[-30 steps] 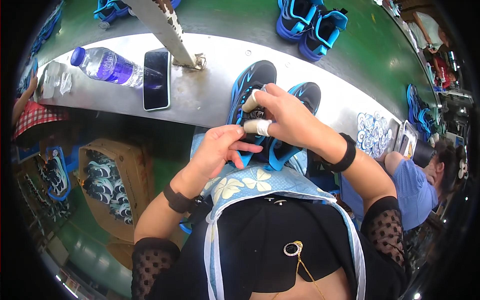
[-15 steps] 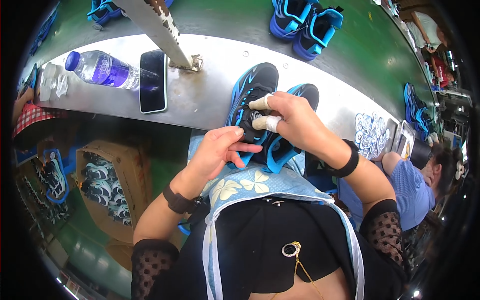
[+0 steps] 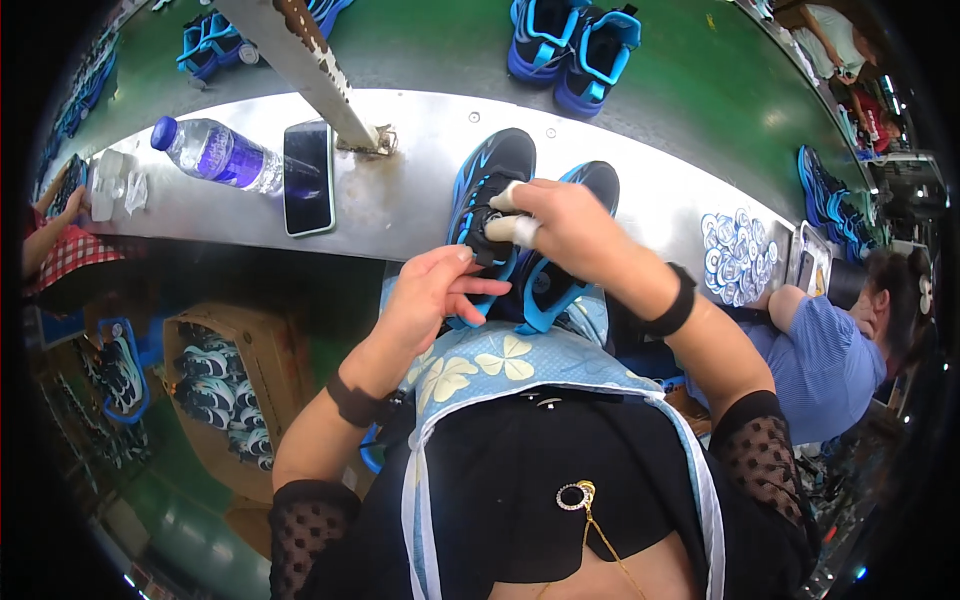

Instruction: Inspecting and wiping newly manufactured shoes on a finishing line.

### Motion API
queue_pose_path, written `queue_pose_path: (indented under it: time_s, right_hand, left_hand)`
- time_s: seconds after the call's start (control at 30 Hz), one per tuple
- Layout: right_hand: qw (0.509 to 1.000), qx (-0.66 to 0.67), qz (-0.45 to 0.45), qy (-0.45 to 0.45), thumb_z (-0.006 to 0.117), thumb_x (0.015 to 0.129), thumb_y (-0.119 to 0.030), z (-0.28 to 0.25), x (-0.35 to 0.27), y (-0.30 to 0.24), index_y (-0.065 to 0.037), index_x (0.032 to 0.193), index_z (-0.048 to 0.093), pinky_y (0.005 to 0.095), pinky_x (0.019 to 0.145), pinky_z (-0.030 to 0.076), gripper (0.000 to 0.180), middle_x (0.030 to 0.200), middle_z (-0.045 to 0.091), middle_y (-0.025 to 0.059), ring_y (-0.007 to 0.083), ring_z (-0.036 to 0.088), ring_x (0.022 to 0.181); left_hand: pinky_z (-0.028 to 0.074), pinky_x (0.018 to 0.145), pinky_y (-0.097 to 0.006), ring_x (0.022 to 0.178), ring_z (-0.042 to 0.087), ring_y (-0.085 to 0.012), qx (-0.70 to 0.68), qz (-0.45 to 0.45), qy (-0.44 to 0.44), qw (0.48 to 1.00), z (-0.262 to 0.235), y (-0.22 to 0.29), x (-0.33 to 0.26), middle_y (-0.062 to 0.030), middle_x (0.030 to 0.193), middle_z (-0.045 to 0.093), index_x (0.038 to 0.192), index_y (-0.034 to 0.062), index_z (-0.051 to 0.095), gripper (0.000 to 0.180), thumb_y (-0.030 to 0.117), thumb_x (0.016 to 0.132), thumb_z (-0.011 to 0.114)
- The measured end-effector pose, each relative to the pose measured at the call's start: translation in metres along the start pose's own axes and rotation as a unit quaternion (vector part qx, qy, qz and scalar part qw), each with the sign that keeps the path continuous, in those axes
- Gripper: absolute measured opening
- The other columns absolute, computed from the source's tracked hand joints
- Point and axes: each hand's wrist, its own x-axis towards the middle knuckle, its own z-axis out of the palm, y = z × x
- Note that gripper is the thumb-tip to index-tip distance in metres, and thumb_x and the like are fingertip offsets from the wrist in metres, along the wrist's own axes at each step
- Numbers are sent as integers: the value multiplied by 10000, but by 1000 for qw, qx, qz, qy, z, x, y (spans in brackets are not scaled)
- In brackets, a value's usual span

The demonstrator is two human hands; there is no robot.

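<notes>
A pair of black and blue sneakers stands at the bench's near edge, toes away from me: the left sneaker (image 3: 512, 152) and the right sneaker (image 3: 603, 183). My right hand (image 3: 575, 228), with pale covers on two fingers, reaches over the left sneaker's laces. Its fingertips pinch around a small round tag (image 3: 492, 222), partly covered. Beside the tongue, my left hand (image 3: 418, 298) has thumb and forefinger closed at the left sneaker's edge, the other fingers extended. What exactly that pinch holds is hard to see.
A phone (image 3: 308, 190) and a water bottle (image 3: 215, 152) lie left by a metal post (image 3: 320, 75). Round tags (image 3: 738, 258) are heaped at right. More sneakers (image 3: 570, 50) sit on the green surface beyond. A carton of shoes (image 3: 265, 375) stands lower left; people sit on both sides.
The view has shifted slightly, and the sneakers beyond the bench appear farther left. Both hands stay at the left sneaker, nearly unchanged in pose.
</notes>
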Motion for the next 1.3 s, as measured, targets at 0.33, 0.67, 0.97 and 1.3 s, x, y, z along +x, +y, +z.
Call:
queue_pose_path:
  time_s: [0.33, 0.67, 0.97, 1.3]
  right_hand:
    - [915, 223, 336, -4, 580, 979, -292, -31, -88, 62, -88, 1424, 427, 286, 636, 541, 513, 907, 671, 91, 147, 673, 763]
    - [920, 243, 223, 212, 558, 980, -147, -4, -131, 102, -54, 1296, 588, 302, 725, 524, 330, 1037, 622, 101, 202, 651, 895]
    - [917, -102, 166, 349, 631, 831, -51, 55, -143, 136, -84, 1145, 654, 418, 694, 408, 317, 845, 487, 154, 346, 491, 782]
    - [909, -147, 171, 351, 571, 653, 1, 57, -138, 133, -119, 1156, 664, 426, 724, 413, 525, 859, 476, 143, 353, 476, 808]
  left_hand:
    - [354, 977, -489, 1074, 516, -395, 735, 263, -109, 616, 42, 2, -21, -249, 1090, 586, 1224, 152, 636, 428, 382, 865, 670]
    - [456, 690, -220, 785, 555, -33, 265, 251, 16, 931, 45, 115, -1, 30, 880, 615, 1050, 28, 623, 272, 290, 977, 607]
    - [480, 681, -303, 729, 628, -210, 619, 527, 180, 554, 45, 178, 164, -114, 849, 667, 1073, 42, 635, 289, 177, 837, 733]
    - [466, 921, -453, 1060, 600, -368, 782, 347, 421, 303, -38, 175, 252, -164, 1196, 600, 1099, 151, 666, 360, 203, 752, 746]
